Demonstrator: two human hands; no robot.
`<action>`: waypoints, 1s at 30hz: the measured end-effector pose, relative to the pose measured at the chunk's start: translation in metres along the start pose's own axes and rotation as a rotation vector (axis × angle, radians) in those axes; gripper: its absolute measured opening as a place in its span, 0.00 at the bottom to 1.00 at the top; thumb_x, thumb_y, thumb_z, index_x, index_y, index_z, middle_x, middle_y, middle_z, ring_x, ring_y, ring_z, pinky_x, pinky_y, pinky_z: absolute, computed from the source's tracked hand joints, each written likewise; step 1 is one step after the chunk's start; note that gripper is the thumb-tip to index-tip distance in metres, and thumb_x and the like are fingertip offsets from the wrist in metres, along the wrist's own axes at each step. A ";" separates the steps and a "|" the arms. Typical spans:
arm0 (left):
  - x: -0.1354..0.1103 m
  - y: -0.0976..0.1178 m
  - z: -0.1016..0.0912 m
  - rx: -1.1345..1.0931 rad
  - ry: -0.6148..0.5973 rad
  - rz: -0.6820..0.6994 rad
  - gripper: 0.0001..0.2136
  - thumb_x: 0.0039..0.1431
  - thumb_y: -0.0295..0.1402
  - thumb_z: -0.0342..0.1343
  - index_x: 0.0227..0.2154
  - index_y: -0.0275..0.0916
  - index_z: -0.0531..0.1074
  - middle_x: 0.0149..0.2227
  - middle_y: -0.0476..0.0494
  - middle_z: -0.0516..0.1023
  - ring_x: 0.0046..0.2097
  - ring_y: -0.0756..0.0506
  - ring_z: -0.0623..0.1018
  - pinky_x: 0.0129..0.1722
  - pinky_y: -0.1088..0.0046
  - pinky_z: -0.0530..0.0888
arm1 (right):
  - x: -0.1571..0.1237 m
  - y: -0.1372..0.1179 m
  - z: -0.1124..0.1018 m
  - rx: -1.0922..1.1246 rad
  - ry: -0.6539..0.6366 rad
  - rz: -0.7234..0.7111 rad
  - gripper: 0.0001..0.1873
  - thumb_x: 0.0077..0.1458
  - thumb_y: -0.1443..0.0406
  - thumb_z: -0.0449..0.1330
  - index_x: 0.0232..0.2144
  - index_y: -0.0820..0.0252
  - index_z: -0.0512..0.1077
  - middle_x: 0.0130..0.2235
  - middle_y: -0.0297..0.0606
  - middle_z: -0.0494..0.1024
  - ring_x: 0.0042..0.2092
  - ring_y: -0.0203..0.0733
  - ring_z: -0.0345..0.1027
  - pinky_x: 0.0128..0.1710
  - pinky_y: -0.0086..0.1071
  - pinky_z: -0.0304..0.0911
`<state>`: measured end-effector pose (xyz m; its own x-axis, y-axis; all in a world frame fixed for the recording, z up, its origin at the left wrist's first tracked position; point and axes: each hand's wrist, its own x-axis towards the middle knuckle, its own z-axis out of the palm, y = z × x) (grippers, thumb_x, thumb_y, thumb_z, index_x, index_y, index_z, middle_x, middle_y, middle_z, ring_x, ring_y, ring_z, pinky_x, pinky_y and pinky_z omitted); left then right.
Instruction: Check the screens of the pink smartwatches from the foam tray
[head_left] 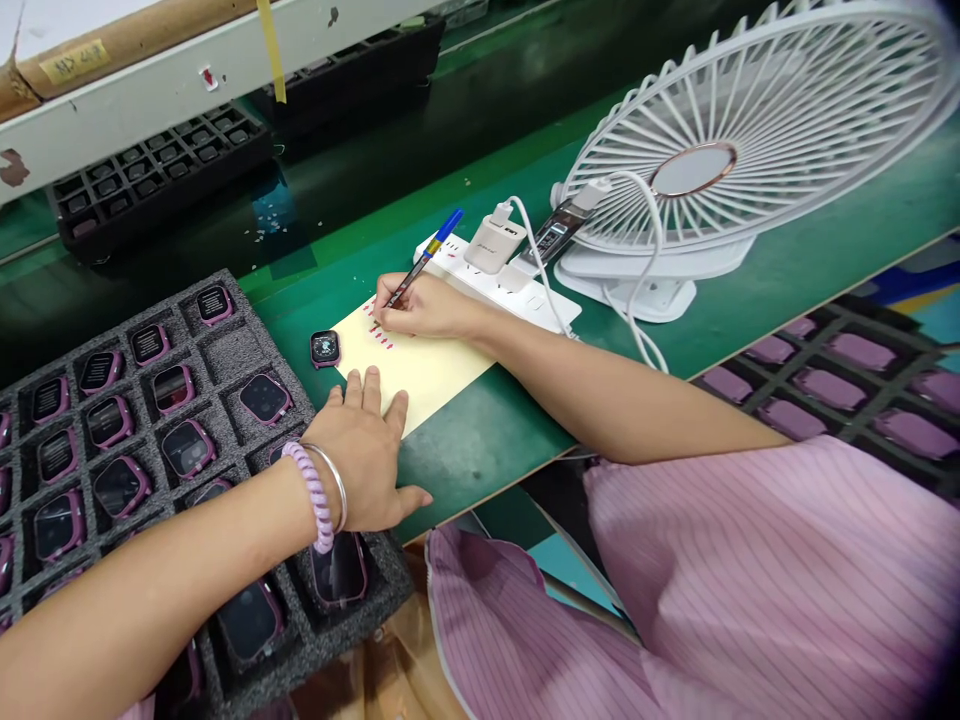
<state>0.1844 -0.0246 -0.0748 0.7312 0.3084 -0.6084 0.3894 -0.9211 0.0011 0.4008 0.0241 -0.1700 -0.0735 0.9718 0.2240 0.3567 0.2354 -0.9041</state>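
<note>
My right hand point(420, 305) is closed around a pen point(424, 258) with a blue end, its lower end against a pale yellow sheet of paper point(435, 375). Small red marks run in rows on the paper beside my fingers; the pen's tip is hidden by them. My left hand point(364, 440) lies flat with fingers spread, its fingertips on the paper's near left edge and the thumb over the green table. Just beyond those fingertips sits a smartwatch face point(325, 348) with a lit screen and purple case, touching or very near the paper's corner.
A grey foam tray point(232, 355) of purple-cased watch faces lies under my left forearm. Behind my right hand are a white power strip point(540, 300) with chargers and cables, and a white fan point(694, 170). More purple pieces point(829, 385) sit in a tray at right; a dark tray point(161, 170) stands behind.
</note>
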 end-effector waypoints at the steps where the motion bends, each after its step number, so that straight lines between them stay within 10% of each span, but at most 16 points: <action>1: 0.000 0.000 0.000 0.000 0.002 0.000 0.50 0.62 0.61 0.52 0.74 0.29 0.42 0.73 0.14 0.36 0.74 0.21 0.44 0.72 0.45 0.55 | 0.000 0.000 0.000 -0.002 0.008 0.003 0.05 0.47 0.64 0.60 0.27 0.58 0.66 0.28 0.35 0.74 0.29 0.41 0.66 0.28 0.29 0.58; 30: -0.001 0.000 -0.003 0.002 -0.002 -0.001 0.49 0.63 0.59 0.53 0.74 0.30 0.43 0.74 0.19 0.38 0.74 0.21 0.46 0.72 0.46 0.55 | 0.000 -0.004 0.000 0.050 0.016 0.098 0.06 0.45 0.68 0.61 0.26 0.57 0.66 0.24 0.31 0.71 0.22 0.37 0.61 0.19 0.26 0.53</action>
<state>0.1849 -0.0243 -0.0720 0.7298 0.3085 -0.6101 0.3886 -0.9214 -0.0011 0.3995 0.0233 -0.1665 -0.0255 0.9900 0.1389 0.3145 0.1399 -0.9389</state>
